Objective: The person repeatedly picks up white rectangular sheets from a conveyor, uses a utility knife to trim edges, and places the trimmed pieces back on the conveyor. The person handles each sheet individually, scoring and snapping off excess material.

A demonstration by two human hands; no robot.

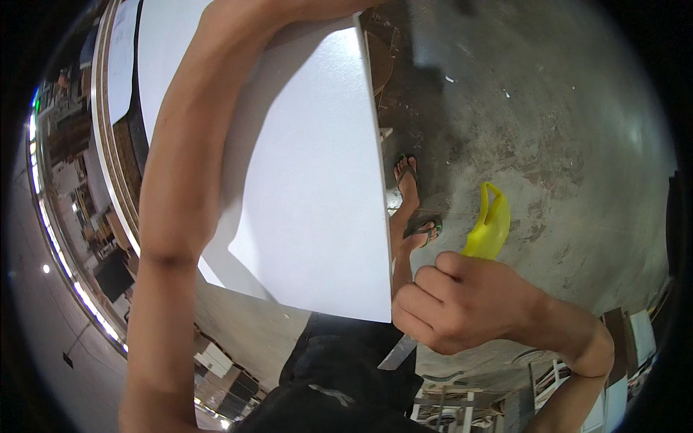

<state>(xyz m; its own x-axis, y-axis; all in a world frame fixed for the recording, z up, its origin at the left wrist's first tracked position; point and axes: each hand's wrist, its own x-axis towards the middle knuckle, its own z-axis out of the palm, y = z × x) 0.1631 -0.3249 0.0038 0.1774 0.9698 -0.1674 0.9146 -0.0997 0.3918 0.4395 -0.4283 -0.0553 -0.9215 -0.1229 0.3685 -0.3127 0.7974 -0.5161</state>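
My right hand (458, 303) is closed around a yellow-handled tool (494, 229) beside the near right corner of a white panel (317, 180). The handle has a loop-shaped opening and sticks out above my fist. A flat metal blade (398, 353) shows below my fist, pointing toward my body; its exact kind is unclear. My left arm reaches over the panel's left side and bends right along its far end. Only part of my left hand (328, 9) shows at the top edge, its fingers out of the picture.
More white boards (164, 58) lie stacked at the left. My sandalled feet (426, 232) stand on the stained concrete floor (570, 166), right of the panel's edge. White-framed pieces (447, 404) stand at the lower right. Workshop shelves and clutter line the far left.
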